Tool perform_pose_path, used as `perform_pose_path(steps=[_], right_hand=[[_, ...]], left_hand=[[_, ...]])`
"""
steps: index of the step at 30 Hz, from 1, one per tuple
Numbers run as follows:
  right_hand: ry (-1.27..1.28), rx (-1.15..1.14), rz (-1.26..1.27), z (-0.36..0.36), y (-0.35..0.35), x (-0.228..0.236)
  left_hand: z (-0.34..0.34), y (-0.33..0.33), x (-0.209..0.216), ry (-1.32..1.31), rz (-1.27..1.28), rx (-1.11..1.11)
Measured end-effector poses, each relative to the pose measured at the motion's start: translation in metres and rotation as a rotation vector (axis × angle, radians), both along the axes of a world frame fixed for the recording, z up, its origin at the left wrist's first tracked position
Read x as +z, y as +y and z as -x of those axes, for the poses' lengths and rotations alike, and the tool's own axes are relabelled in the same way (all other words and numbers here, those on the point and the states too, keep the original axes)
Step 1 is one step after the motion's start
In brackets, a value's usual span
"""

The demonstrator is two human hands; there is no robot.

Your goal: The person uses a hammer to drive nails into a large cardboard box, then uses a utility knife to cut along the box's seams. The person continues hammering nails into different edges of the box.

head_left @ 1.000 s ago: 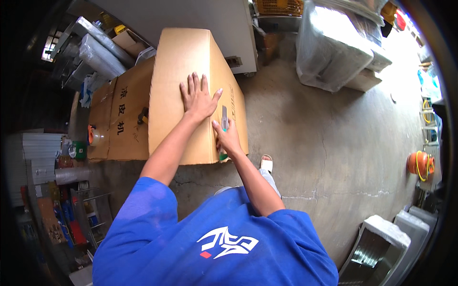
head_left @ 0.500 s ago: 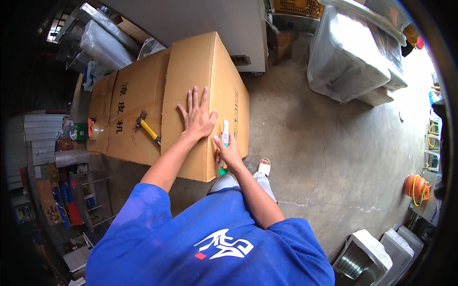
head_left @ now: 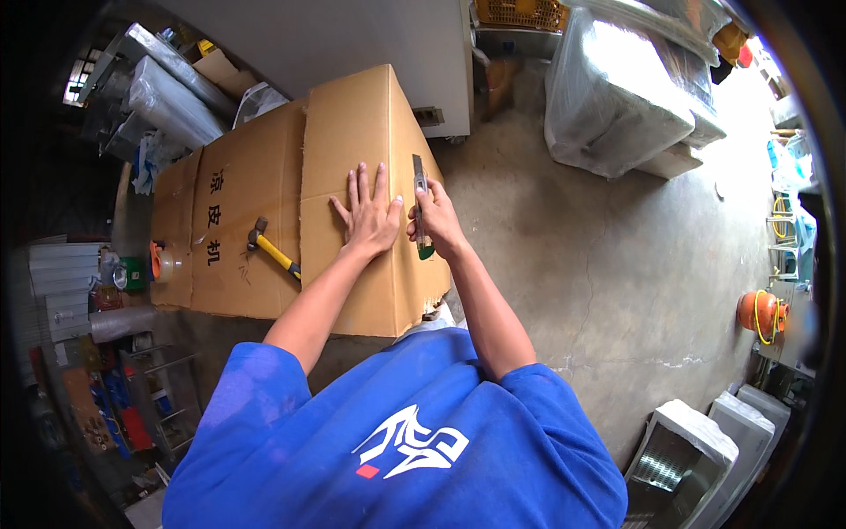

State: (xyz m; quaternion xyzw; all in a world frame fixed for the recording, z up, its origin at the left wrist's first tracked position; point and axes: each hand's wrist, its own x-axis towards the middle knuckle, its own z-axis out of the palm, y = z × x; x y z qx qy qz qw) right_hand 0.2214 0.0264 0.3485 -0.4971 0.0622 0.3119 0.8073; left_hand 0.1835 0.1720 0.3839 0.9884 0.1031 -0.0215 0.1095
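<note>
A large brown cardboard box point(head_left: 348, 132) stands in front of me. My left hand point(head_left: 370, 220) lies flat on its top near the right edge, fingers spread. In my right hand point(head_left: 438, 220) is a utility knife point(head_left: 420, 203), its blade out and pointing away from me, beside the box's right side. Whether the blade touches the cardboard I cannot tell. A hammer point(head_left: 275, 249) with a yellow and black handle rests on the lower cardboard surface to the left. Farther left on that cardboard sits a tape roll point(head_left: 167, 262).
Plastic-wrapped equipment point(head_left: 608, 97) stands at the far right on the concrete floor point(head_left: 564, 238). An orange gas cylinder point(head_left: 760, 316) is at the right. Wrapped metal units point(head_left: 679, 454) stand at the lower right, and a shelf rack point(head_left: 163, 388) at the left. A grey panel point(head_left: 352, 35) rises behind the box.
My right hand has moved away from me and slightly right along the box's side with the utility knife. The left hand stays flat on the box. The view has shifted a little.
</note>
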Motion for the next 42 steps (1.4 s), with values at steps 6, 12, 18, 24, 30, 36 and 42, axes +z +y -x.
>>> perform_pose_path(steps=[6,12,18,24,30,36,42], right_hand=[[-0.326,0.02,0.454,0.019,0.026,0.016],[-0.363,0.071,0.471,0.018,0.025,0.013],[-0.423,0.01,0.572,0.029,0.029,0.019],[-0.421,0.034,0.633,0.033,0.031,0.023],[-0.403,0.067,0.697,0.03,0.027,0.018],[-0.374,0.035,0.67,0.031,0.029,0.017],[-0.203,0.009,0.339,0.033,0.023,-0.001]], left_hand=[[0.035,0.048,0.011,0.024,-0.045,-0.003],[0.128,0.105,0.018,-0.133,0.374,0.524],[0.171,0.162,-0.019,-0.25,0.277,0.428],[0.142,0.158,-0.005,-0.115,0.229,0.558],[0.161,0.195,-0.039,-0.43,0.207,0.604],[0.129,0.137,0.021,-0.772,0.274,0.294],[0.044,0.007,0.002,-0.395,0.147,0.002]])
